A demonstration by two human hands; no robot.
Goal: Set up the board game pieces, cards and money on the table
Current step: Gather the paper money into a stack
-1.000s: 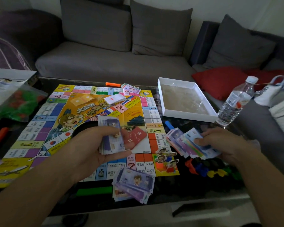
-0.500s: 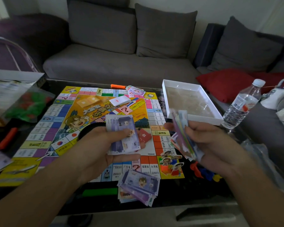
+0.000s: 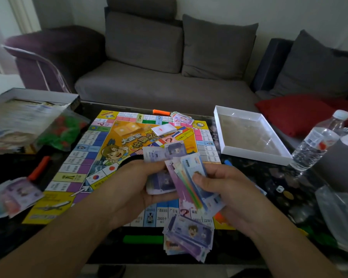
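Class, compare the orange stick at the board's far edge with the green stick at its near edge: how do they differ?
The orange stick lies beyond the board, by the sofa; the green stick lies nearest the person. Orange looks shorter, green longer. Orange sits beside scattered notes; green beside a purple money pile. Both lie flat along the board's edges.

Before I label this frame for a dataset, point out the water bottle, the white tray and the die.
water bottle (image 3: 317,144): head view, on its clear ribbed body.
white tray (image 3: 255,153): head view, on its near white wall.
die (image 3: 279,189): head view, on its white top face.

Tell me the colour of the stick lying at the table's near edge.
Bright green stick, clearest in the head view.
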